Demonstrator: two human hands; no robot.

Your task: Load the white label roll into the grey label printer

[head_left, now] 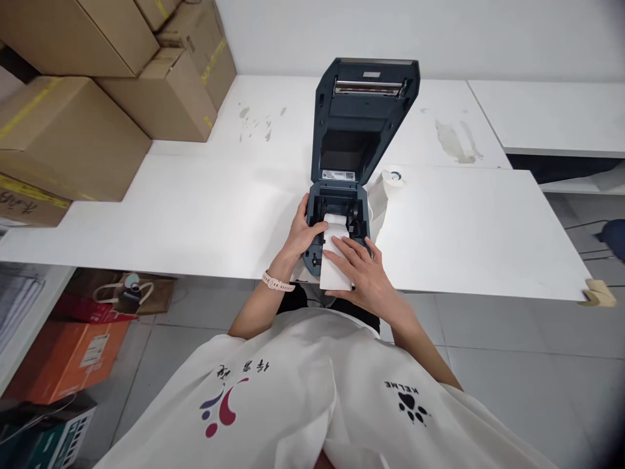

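Observation:
A dark blue-grey label printer stands on the white table near its front edge, with its lid swung up. Inside lies a white paper roll, and its paper strip runs out over the front toward me. My left hand grips the printer's left side, its thumb reaching over to the edge of the paper. Across the strip my right hand lies flat with fingers spread, its fingertips touching the paper. The palm side of both hands is hidden.
Behind the printer's right side, a white paper-like bundle lies on the table. Cardboard boxes are stacked at the back left. An orange box sits low at the left. A wooden-looking block is at the table's right front corner.

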